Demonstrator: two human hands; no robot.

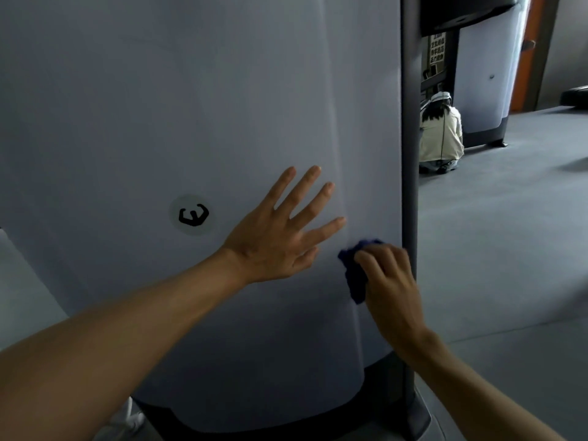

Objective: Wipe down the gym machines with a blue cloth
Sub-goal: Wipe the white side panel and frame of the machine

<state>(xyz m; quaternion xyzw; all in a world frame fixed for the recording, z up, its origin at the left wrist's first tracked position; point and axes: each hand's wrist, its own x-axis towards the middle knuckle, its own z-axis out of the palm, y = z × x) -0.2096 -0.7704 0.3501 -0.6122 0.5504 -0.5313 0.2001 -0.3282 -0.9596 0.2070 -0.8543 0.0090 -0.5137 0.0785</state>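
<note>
At lower right of centre, the right hand point(389, 281) clutched the blue cloth point(355, 275) against the machine panel point(191, 106); the left hand point(280, 237) braced flat, fingers spread. Firm, overlapping strokes would serve best.

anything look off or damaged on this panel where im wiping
Nothing stands out. The pale machine panel shows no dent, crack or spill; its round logo sticker sits flat. The right hand presses the blue cloth near the dark edge post; the left hand rests open.
</note>
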